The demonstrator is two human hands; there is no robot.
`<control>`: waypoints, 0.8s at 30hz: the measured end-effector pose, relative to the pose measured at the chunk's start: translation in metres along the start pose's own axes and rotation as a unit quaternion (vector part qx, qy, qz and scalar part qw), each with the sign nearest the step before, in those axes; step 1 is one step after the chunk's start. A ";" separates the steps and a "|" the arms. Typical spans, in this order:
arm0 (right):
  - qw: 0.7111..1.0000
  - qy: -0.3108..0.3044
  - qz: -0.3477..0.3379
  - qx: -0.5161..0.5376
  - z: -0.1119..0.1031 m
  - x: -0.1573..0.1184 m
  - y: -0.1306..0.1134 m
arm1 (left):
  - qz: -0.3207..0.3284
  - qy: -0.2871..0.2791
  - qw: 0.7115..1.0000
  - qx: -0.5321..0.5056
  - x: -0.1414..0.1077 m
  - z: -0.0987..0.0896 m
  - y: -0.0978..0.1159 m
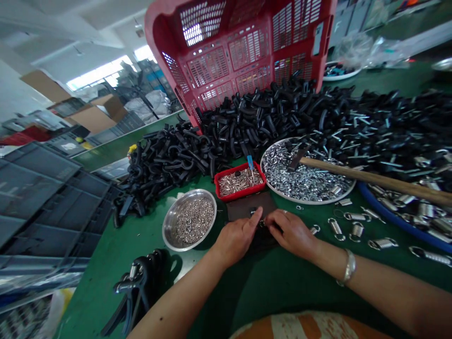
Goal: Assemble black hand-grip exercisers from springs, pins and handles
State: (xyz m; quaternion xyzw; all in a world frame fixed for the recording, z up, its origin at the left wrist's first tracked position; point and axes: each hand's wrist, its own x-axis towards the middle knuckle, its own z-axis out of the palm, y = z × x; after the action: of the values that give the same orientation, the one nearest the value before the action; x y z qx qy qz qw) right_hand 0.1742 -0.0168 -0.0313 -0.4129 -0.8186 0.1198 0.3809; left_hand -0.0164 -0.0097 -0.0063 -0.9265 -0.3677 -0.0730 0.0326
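My left hand point(238, 238) rests on a dark brown block point(243, 205), its index finger stretched forward and its other fingers curled under. Beside that fingertip is a small black part point(253, 211); what the curled fingers hold is hidden. Close on the right, my right hand point(293, 233) is closed in a pinch near a tiny metal piece point(262, 223), too small to name surely. Behind the block stands a red tray point(241, 194) of small metal pins, with a blue-handled tool point(250, 162) in it. A steel bowl point(165, 230) of tiny metal parts is left of my hands.
Black plastic clamp parts point(176, 157) are heaped behind, beneath a tipped red crate point(229, 56). On the right are a white plate point(303, 201) of metal bits, a hammer point(370, 176), loose springs point(356, 230) and a blue-rimmed tray point(399, 221). Assembled clamps point(137, 282) stand front left.
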 end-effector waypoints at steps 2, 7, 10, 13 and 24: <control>1.000 0.004 -0.002 0.000 0.001 0.000 0.000 | 0.001 -0.008 1.000 0.010 -0.001 -0.002 0.000; 1.000 0.004 -0.004 0.001 0.000 0.000 0.001 | -0.017 -0.005 1.000 0.018 0.002 -0.009 0.004; 1.000 0.004 -0.001 0.002 0.000 0.001 0.001 | -0.045 -0.003 0.999 -0.008 0.005 -0.013 0.008; 1.000 0.006 0.002 0.002 0.001 0.001 0.001 | -0.088 -0.008 0.995 -0.042 0.009 -0.016 0.013; 1.000 0.002 0.006 0.000 0.000 0.001 0.001 | -0.167 -0.003 0.981 -0.098 0.012 -0.009 0.012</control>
State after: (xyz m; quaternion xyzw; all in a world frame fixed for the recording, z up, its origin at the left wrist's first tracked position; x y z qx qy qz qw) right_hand 0.1746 -0.0154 -0.0310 -0.4183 -0.8153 0.1217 0.3814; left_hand -0.0003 -0.0111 0.0048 -0.8512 -0.5081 -0.1101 -0.0724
